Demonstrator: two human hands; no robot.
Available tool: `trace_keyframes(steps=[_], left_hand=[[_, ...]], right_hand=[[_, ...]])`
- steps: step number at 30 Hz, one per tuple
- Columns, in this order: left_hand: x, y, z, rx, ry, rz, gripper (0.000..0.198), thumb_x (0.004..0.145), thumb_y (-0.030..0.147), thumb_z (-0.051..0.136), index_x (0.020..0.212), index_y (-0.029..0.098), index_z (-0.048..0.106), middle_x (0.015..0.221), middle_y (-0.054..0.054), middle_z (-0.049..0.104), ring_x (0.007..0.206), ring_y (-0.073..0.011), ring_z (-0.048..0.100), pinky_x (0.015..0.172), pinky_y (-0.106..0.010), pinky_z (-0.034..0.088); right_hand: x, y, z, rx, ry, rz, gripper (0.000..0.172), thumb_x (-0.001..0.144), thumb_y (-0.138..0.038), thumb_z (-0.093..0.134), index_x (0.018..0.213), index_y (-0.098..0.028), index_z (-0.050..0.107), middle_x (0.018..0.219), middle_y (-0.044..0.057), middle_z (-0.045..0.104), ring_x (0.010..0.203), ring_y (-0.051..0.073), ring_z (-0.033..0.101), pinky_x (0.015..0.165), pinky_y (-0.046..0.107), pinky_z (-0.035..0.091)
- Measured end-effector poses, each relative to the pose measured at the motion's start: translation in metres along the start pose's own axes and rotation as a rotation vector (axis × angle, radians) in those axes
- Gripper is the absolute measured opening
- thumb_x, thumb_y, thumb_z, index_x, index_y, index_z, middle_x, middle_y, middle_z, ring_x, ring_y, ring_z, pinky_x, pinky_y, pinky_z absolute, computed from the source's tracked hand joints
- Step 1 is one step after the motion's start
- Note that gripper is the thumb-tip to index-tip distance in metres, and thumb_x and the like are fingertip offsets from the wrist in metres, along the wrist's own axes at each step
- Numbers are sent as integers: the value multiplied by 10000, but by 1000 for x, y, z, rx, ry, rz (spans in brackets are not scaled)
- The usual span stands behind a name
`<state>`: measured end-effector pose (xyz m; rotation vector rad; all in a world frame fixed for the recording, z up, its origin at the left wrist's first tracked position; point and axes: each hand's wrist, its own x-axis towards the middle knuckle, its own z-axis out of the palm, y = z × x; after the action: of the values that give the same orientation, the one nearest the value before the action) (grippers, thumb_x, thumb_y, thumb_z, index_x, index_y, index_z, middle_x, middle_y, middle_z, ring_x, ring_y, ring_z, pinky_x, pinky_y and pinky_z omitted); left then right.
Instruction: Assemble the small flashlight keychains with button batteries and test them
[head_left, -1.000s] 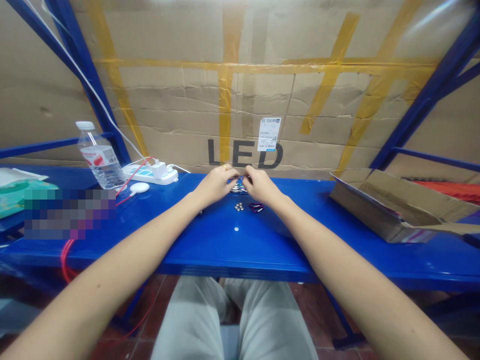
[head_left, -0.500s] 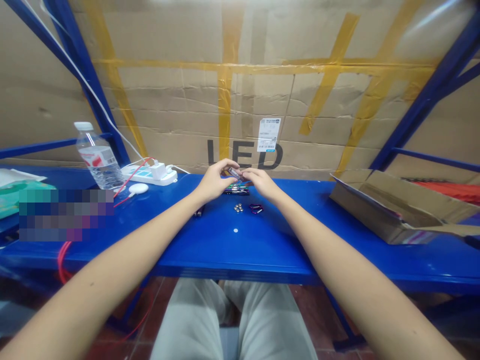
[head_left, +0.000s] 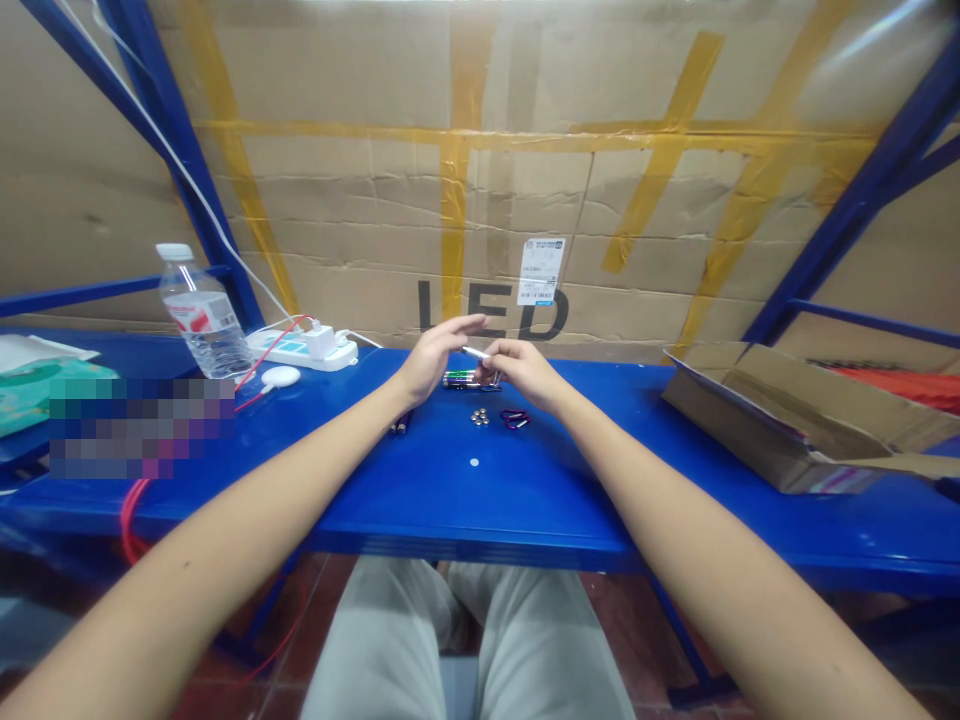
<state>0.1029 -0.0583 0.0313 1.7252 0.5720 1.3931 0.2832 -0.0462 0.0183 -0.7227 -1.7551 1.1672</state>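
My right hand (head_left: 523,368) pinches a slim, pale silvery piece (head_left: 474,352) between thumb and fingers above the blue table (head_left: 465,500). Its exact kind is too small to tell. My left hand (head_left: 439,352) faces it with the fingers stretched out; the piece's far end reaches close to these fingers, and whether they touch I cannot tell. Below the hands lie shiny green and blue metal tubes (head_left: 459,379), partly hidden by my right hand. Nearer to me are several small round silvery parts (head_left: 479,417), a purplish carabiner-like clip (head_left: 515,419) and dark tubes (head_left: 402,424) beside my left wrist.
An open cardboard box (head_left: 757,430) stands on the right. At the left are a water bottle (head_left: 204,315), a white power strip (head_left: 300,347), a white round charger (head_left: 280,377) and a red cable (head_left: 131,515). A large taped carton (head_left: 360,220) closes off the back.
My left fingers have straightened and come off the small piece they were around. My right hand now pinches it, with its fingers more curled. The view has shifted slightly.
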Motion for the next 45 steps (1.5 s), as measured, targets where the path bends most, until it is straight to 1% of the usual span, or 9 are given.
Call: trace_keyframes(steps=[2, 4, 7, 11, 16, 21, 24, 30, 45], left_hand=[[1, 4, -1, -191, 41, -69, 488, 890, 487, 501, 1182, 148, 696, 1336, -145, 647, 1367, -323, 483, 1135, -504, 348], [2, 7, -2, -301, 64, -148, 612, 921, 600, 402, 1202, 132, 679, 1340, -171, 639, 1375, -339, 474, 1107, -516, 378], [1, 6, -4, -375, 77, -218, 707, 923, 663, 335, 1231, 116, 660, 1336, -191, 637, 1371, -349, 477, 1089, -513, 400], [0, -2, -3, -399, 93, -267, 725, 927, 669, 318, 1238, 105, 652, 1309, -198, 653, 1350, -346, 499, 1090, -504, 406], [0, -10, -3, -379, 130, -307, 712, 929, 662, 327, 1211, 99, 659, 1268, -201, 675, 1300, -345, 547, 1065, -501, 431], [2, -17, -5, -369, 208, -347, 718, 934, 659, 307, 1107, 77, 690, 1173, -227, 707, 1190, -337, 625, 1030, -476, 462], [2, -20, -6, -363, 238, -368, 722, 919, 679, 326, 1030, 76, 706, 1111, -234, 722, 1116, -335, 661, 1008, -464, 480], [2, -19, -7, -332, 275, -391, 710, 897, 704, 355, 1035, 102, 705, 1081, -220, 730, 1074, -341, 675, 965, -474, 504], [1, -17, -6, -332, 246, -405, 698, 891, 719, 346, 952, 126, 708, 1082, -203, 734, 1054, -328, 679, 933, -457, 515]], right_hand=[[0, 1, 3, -114, -8, -4, 59, 758, -153, 557, 709, -171, 584, 650, 37, 692, 647, 158, 631, 673, 297, 462], [1, 1, 7, -176, -32, 0, 107, 756, -126, 515, 676, -179, 561, 565, 10, 641, 589, 149, 601, 644, 289, 444], [1, 1, 12, -182, -63, 17, 135, 766, -127, 485, 705, -174, 596, 505, -21, 578, 534, 139, 557, 606, 280, 419], [0, 0, 16, -207, -54, 25, 145, 755, -136, 506, 732, -162, 648, 522, -11, 600, 555, 144, 576, 608, 278, 418], [-5, -3, 22, -157, 1, 49, 87, 779, -203, 557, 705, -174, 595, 543, -8, 595, 541, 150, 599, 571, 272, 418], [-2, 0, 24, -211, 66, -2, 140, 790, -189, 506, 654, -194, 538, 481, -33, 527, 473, 128, 529, 528, 264, 388], [0, 3, 22, -211, 71, -17, 143, 797, -206, 504, 663, -198, 552, 475, -31, 521, 463, 131, 508, 521, 270, 385], [-1, 4, 22, -257, 65, -15, 172, 793, -230, 512, 622, -211, 510, 464, -27, 524, 463, 135, 491, 527, 279, 384], [-1, 3, 23, -269, 78, -22, 143, 767, -211, 488, 631, -211, 532, 466, -33, 517, 467, 140, 497, 549, 286, 406]])
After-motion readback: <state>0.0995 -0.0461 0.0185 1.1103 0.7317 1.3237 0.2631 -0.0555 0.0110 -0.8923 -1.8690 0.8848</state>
